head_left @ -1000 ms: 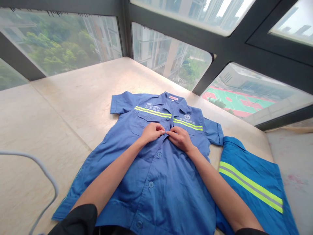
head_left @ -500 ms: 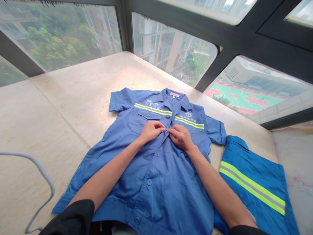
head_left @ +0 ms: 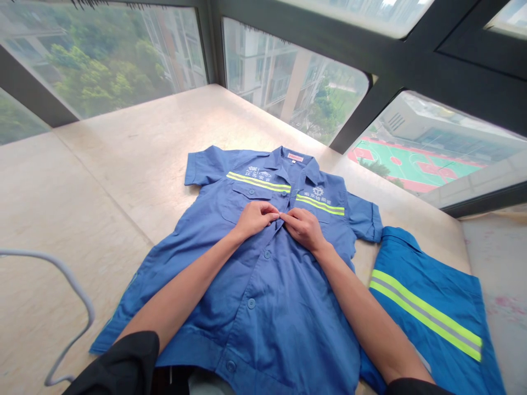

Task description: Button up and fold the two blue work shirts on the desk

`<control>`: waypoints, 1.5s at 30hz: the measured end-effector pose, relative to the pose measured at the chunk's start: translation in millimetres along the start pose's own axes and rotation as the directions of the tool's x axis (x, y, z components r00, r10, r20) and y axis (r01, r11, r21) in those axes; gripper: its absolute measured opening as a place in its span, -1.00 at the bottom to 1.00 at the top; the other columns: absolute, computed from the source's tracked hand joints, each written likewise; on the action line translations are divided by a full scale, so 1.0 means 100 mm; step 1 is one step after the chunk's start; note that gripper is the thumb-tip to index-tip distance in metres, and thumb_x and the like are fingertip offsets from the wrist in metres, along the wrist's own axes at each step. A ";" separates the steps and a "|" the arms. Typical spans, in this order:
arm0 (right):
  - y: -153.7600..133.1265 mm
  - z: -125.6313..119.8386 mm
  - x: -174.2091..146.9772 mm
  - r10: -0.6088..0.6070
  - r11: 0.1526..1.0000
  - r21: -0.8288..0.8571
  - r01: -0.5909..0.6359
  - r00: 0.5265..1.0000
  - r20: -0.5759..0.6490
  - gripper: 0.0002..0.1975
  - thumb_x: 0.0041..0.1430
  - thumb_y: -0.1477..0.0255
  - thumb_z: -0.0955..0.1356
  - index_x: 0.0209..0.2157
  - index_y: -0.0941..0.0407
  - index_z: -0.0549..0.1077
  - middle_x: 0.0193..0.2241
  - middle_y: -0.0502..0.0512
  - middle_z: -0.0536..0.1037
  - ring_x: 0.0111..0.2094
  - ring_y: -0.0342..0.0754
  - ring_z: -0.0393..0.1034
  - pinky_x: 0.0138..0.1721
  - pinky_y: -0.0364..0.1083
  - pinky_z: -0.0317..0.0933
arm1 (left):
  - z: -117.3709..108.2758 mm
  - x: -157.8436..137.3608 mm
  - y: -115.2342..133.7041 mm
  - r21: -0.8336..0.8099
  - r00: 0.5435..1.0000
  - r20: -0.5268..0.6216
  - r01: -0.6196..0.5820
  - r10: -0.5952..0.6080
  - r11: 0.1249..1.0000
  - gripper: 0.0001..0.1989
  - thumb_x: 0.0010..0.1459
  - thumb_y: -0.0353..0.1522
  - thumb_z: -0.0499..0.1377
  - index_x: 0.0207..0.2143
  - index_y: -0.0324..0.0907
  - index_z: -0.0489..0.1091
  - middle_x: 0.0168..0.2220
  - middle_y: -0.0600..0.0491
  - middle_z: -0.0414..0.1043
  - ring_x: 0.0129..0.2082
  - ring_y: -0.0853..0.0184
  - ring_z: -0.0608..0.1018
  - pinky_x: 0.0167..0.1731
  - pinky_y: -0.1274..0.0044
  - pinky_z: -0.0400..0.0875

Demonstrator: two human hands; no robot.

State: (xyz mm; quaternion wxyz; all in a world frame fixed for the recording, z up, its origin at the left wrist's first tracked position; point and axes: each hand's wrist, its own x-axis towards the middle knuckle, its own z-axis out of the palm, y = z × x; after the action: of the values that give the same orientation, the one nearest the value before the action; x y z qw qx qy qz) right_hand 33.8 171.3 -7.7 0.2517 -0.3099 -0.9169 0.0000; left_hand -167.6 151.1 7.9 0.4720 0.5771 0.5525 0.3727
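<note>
A blue short-sleeved work shirt [head_left: 214, 296] lies front up, collar away from me, with yellow-green stripes across the chest. At the middle of its front placket, my left hand [head_left: 258, 218] and my right hand [head_left: 303, 227] meet, fingertips pinched on the fabric edge. The button between them is mostly hidden by my fingers. Below the hands, a button [head_left: 267, 254] and another button [head_left: 251, 303] show on the placket, with a third button [head_left: 231, 366] at the hem. Above them the collar [head_left: 294, 156] lies open.
A folded brighter blue garment [head_left: 436, 263] with a yellow-green and grey stripe lies to the right, partly under my right forearm. A grey-white cable [head_left: 78, 288] curves at the left. Windows [head_left: 288, 77] border the pale stone surface [head_left: 102, 175] at the back.
The fingertips have drawn slightly closer together at the placket. Otherwise the hands and shirt stay in place; the view shifts very slightly.
</note>
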 end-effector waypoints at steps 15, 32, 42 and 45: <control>-0.02 -0.02 0.04 -0.020 1.000 0.013 0.020 0.998 0.058 -0.69 0.38 0.44 0.18 -0.18 0.09 0.56 -0.38 0.14 0.46 -0.36 -0.04 0.27 -0.27 -0.07 0.14 | 0.02 -0.14 0.17 0.347 0.991 -0.011 -0.121 0.133 0.930 -0.79 0.13 -0.35 0.14 -0.30 -0.18 0.58 -0.34 0.04 0.61 -0.34 0.32 0.56 -0.28 0.55 0.39; 0.01 -0.03 0.03 -0.004 0.995 0.096 0.003 1.000 0.012 -0.75 0.34 0.43 0.26 -0.21 0.07 0.60 -0.38 0.11 0.48 -0.36 -0.06 0.31 -0.28 -0.09 0.17 | -0.10 -0.06 0.01 0.027 0.990 0.113 -0.082 0.078 0.996 -0.75 0.00 -0.43 0.16 -0.25 -0.26 0.54 -0.30 0.01 0.60 -0.31 0.33 0.58 -0.22 0.53 0.47; 0.02 -0.03 0.02 -0.041 0.996 0.076 0.044 0.998 -0.043 -0.77 0.33 0.41 0.28 -0.27 0.06 0.60 -0.41 0.09 0.49 -0.41 -0.09 0.30 -0.34 -0.10 0.15 | -0.06 -0.06 0.00 -0.082 0.999 0.005 -0.046 0.046 0.996 -0.81 0.00 -0.36 0.24 -0.32 -0.26 0.56 -0.43 0.04 0.57 -0.45 0.38 0.54 -0.39 0.57 0.42; 0.02 -0.02 0.01 -0.045 0.997 0.056 0.048 0.998 -0.051 -0.75 0.34 0.45 0.27 -0.24 0.04 0.60 -0.41 0.09 0.49 -0.41 -0.09 0.29 -0.34 -0.10 0.14 | -0.05 -0.06 0.00 -0.085 0.998 -0.016 -0.056 0.055 0.995 -0.83 0.00 -0.36 0.25 -0.34 -0.25 0.56 -0.45 0.05 0.57 -0.45 0.38 0.54 -0.39 0.57 0.42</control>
State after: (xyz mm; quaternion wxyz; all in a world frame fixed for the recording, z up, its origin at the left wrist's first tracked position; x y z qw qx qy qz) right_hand 35.0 173.4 -6.0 0.2830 -0.2810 -0.9170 0.0125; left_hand -173.1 145.4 9.8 0.4820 0.5689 0.5229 0.4130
